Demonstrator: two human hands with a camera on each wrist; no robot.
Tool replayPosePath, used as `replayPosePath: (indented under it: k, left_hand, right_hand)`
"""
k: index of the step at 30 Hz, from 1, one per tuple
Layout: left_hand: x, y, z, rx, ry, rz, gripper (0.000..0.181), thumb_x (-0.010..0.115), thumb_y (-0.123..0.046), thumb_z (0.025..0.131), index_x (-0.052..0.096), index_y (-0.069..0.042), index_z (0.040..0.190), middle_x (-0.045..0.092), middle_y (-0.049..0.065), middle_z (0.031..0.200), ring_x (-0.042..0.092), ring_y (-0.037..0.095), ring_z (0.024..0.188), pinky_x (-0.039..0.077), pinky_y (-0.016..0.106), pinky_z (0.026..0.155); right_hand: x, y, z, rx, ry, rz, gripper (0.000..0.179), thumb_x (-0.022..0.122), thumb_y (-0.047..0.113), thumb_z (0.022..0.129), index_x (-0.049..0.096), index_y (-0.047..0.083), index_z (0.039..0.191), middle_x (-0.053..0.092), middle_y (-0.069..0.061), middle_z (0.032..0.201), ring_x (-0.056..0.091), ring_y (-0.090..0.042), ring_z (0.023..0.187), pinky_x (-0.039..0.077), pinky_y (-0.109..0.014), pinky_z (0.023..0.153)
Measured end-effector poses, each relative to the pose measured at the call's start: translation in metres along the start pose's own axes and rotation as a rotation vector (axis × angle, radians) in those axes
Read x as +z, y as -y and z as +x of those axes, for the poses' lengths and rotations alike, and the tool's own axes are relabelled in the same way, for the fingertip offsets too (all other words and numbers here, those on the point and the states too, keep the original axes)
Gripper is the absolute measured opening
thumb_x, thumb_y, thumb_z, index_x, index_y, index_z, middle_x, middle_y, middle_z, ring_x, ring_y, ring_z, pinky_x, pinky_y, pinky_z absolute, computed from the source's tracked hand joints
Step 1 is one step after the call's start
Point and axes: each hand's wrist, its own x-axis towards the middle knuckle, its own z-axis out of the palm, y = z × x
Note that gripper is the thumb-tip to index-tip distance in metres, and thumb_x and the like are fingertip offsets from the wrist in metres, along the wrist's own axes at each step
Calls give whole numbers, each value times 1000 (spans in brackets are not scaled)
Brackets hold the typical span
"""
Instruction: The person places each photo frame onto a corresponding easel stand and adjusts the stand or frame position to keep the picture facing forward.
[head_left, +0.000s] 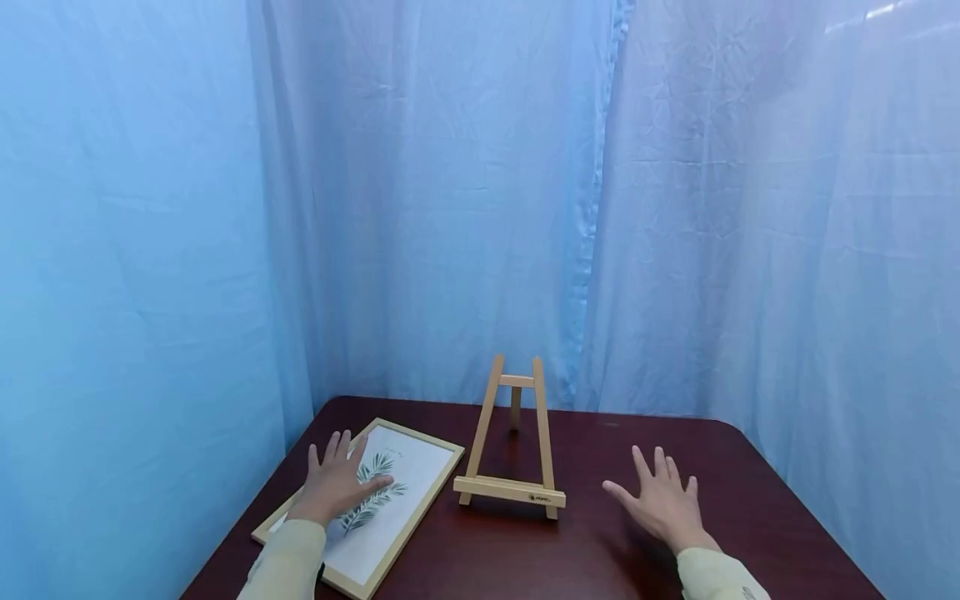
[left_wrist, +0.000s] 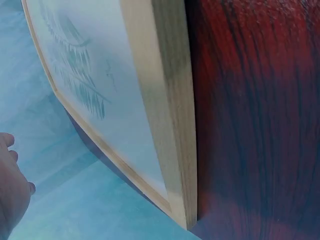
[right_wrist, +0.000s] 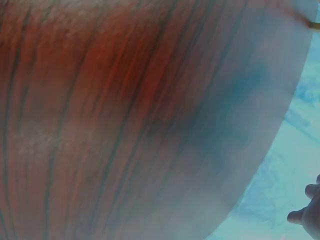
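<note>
My left hand (head_left: 336,485) is spread over the picture frame (head_left: 420,521), its fingers straight and apart. The frame has a light wood border and a green leaf print on white, and it lies at a slant on the left of the table. Part of the print is hidden behind the hand and sleeve. In the left wrist view, the frame's wooden edge (left_wrist: 180,125) shows close up. My right hand (head_left: 663,504) is held with fingers spread over the right side of the table, holding nothing. Between the hands stands a small wooden easel (head_left: 510,489).
The dark red-brown wooden table (head_left: 585,550) has rounded far corners. Light blue curtains (head_left: 450,208) hang behind it and at both sides, close to its edges. The easel's rear leg (head_left: 515,408) reaches back toward the far edge.
</note>
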Motion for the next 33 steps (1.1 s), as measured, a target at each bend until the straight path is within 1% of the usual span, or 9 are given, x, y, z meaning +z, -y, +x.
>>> replayPosePath:
  k: [4, 11, 16, 21, 26, 30, 33]
  left_hand:
    - [-4, 0, 1, -6, -6, -2, 105, 56, -75, 84, 31, -2, 155, 19, 33, 156, 11, 50, 145, 0, 72, 110]
    - [-7, 3, 3, -15, -16, 1, 100, 59, -71, 85, 31, -6, 155, 23, 34, 155, 16, 50, 144, 3, 73, 109]
    - [-11, 5, 2, -21, -19, 4, 103, 56, -75, 83, 32, -4, 155, 24, 34, 154, 18, 51, 143, 6, 73, 109]
    - [-13, 7, 1, -23, -24, -14, 104, 56, -74, 84, 31, -2, 154, 25, 35, 154, 19, 52, 142, 8, 73, 109]
    - [-14, 9, 2, -22, -29, -21, 102, 57, -72, 86, 30, -1, 154, 28, 34, 153, 23, 52, 141, 14, 72, 109]
    - [-15, 11, 2, -23, -30, -27, 101, 57, -70, 86, 31, 1, 153, 31, 34, 151, 26, 52, 139, 19, 71, 108]
    - [-16, 12, 3, -22, -37, -34, 98, 60, -65, 88, 32, 3, 152, 34, 35, 149, 30, 52, 137, 25, 70, 106]
  right_hand:
    - [-1, 8, 1, -8, -12, -3, 106, 43, 80, 87, 27, 1, 155, 15, -40, 154, 19, -58, 138, 8, -79, 103]
    - [-7, 24, 3, -26, -22, -7, 101, 45, 77, 88, 30, 1, 155, 21, -38, 153, 27, -57, 136, 14, -77, 104]
    - [-9, 36, 4, -43, -35, 4, 100, 43, 77, 89, 31, 2, 155, 22, -37, 153, 28, -56, 136, 17, -75, 105]
    - [-8, 48, 5, -63, -45, 28, 95, 46, 72, 92, 31, 2, 154, 25, -36, 153, 31, -55, 135, 23, -72, 105]
    - [-6, 59, 5, -69, -44, 85, 94, 48, 69, 93, 30, 1, 155, 27, -35, 152, 34, -56, 133, 32, -70, 101]
    - [-7, 71, 4, -55, -27, 152, 91, 51, 63, 94, 28, 0, 155, 29, -35, 151, 34, -57, 132, 35, -69, 99]
    - [-6, 80, 3, -49, -16, 192, 91, 52, 62, 95, 28, -2, 155, 31, -36, 149, 36, -56, 132, 36, -68, 98]
